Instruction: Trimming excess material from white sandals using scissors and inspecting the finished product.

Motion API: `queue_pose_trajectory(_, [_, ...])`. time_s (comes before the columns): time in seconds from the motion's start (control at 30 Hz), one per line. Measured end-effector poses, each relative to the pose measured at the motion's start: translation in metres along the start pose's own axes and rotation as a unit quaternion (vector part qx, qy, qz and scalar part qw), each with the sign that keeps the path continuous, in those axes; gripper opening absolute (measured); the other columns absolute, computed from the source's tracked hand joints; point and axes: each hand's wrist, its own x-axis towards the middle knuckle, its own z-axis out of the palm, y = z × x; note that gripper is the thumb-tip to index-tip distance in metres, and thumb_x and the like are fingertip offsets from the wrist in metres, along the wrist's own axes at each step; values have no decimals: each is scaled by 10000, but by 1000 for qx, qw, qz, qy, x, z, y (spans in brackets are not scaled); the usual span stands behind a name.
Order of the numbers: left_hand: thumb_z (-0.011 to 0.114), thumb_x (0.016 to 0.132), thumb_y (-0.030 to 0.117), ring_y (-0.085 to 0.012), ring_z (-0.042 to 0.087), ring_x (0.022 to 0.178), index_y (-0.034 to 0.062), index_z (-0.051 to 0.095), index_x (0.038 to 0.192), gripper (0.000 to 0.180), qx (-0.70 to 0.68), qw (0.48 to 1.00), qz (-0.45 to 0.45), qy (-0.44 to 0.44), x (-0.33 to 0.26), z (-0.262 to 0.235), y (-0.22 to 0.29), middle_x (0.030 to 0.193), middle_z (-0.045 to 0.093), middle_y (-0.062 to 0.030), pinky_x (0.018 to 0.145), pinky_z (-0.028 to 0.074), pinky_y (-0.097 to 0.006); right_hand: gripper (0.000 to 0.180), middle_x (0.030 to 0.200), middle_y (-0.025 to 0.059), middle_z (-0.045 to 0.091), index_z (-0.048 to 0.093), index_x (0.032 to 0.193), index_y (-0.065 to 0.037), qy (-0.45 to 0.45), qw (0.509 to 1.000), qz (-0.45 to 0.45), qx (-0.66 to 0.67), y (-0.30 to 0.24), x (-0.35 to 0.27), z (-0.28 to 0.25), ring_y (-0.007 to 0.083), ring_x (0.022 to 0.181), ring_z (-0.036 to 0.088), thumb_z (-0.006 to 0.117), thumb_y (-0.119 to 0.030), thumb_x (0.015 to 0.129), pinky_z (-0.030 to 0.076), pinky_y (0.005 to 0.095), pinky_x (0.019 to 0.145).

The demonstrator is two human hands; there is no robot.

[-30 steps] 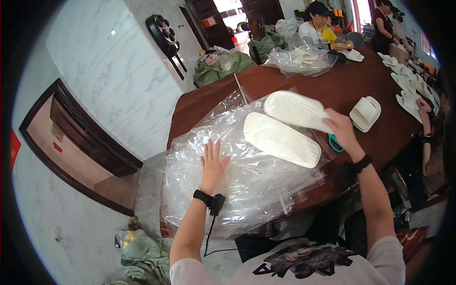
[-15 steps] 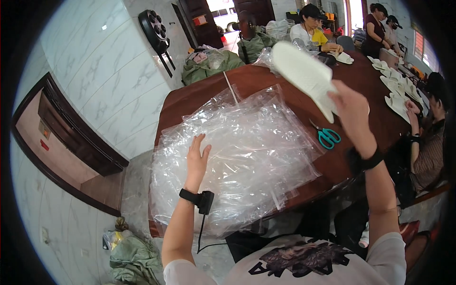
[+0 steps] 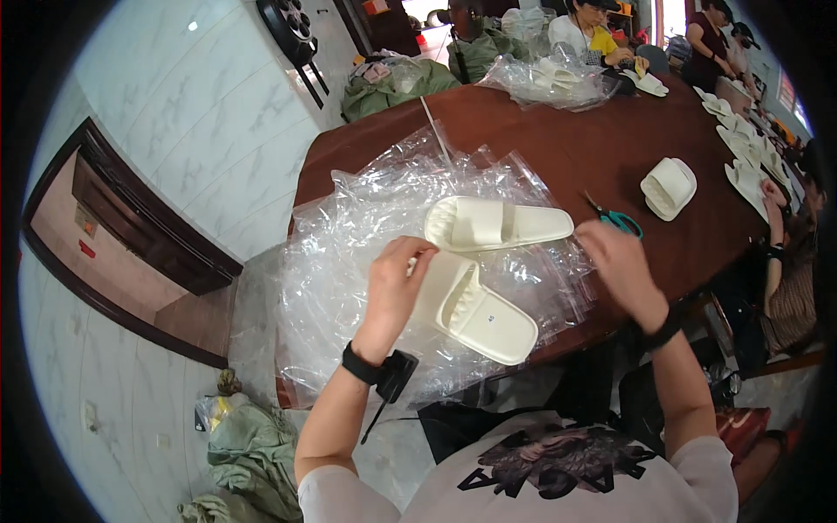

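Note:
Two cream slide slippers lie on a spread pile of clear plastic bags. My left hand is closed, its fingers pinched at the toe side of the near slipper, by the strap. This slipper lies slanted, its heel toward me and to the right. Beyond it the far slipper lies crosswise, heel to the right. My right hand has its fingers curled together at that heel tip; the fingertips are partly hidden. Teal-handled scissors lie just behind my right hand.
More cream slippers sit together on the brown table beyond the scissors. Several slippers line the right side, where a co-worker's hands handle one. A bagged slipper bundle lies at the far edge.
The slipper raised in my right hand is down on the bags, with a second one beside it. My left hand has gone from flat on the bags to pinching. More slippers now show near the scissors.

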Motion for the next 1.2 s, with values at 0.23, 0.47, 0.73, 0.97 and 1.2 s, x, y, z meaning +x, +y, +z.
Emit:
queue_pose_trajectory(0.23, [725, 783, 121, -294, 572, 884, 80, 719, 970, 191, 176, 964, 195, -45, 5, 78, -6, 925, 673, -73, 768, 477, -388, 276, 1124, 180, 589, 573, 1138, -15, -59, 975, 40, -212, 118, -23, 13, 367, 1043, 571, 636, -86, 879, 499, 454, 867])
queue_pose_trajectory(0.47, [734, 849, 128, -195, 592, 755, 57, 720, 973, 143, -4, 999, 1, -54, 5, 81, -27, 865, 637, -81, 683, 472, -315, 329, 1032, 191, 573, 558, 1128, -25, -87, 963, 128, -222, 122, -15, 10, 380, 1011, 563, 689, -117, 840, 505, 463, 866])
queue_pose_trajectory(0.73, [735, 880, 163, -131, 551, 707, 55, 747, 907, 113, -258, 964, -60, -25, -1, 89, -57, 801, 643, -37, 674, 460, -273, 331, 1010, 208, 587, 553, 1091, -28, -104, 943, 138, -285, 126, -14, 11, 405, 970, 588, 703, -140, 818, 511, 485, 837])
queue_pose_trajectory(0.97, [620, 971, 92, -100, 635, 857, -9, 678, 1029, 130, -288, 954, -50, -67, -1, 76, -46, 899, 689, -39, 807, 496, -248, 471, 975, 49, 638, 549, 1281, 45, -2, 834, 371, 408, 100, 0, -30, 140, 816, 642, 661, -245, 927, 519, 277, 722])
queue_pose_trajectory(1.2, [604, 974, 70, -107, 639, 872, -23, 671, 1042, 133, -298, 951, -42, -77, 1, 80, -54, 895, 682, -44, 843, 496, -259, 347, 991, 64, 672, 648, 1196, -73, -105, 958, 184, 194, -8, 11, -16, 192, 797, 671, 691, -165, 865, 529, 328, 696])
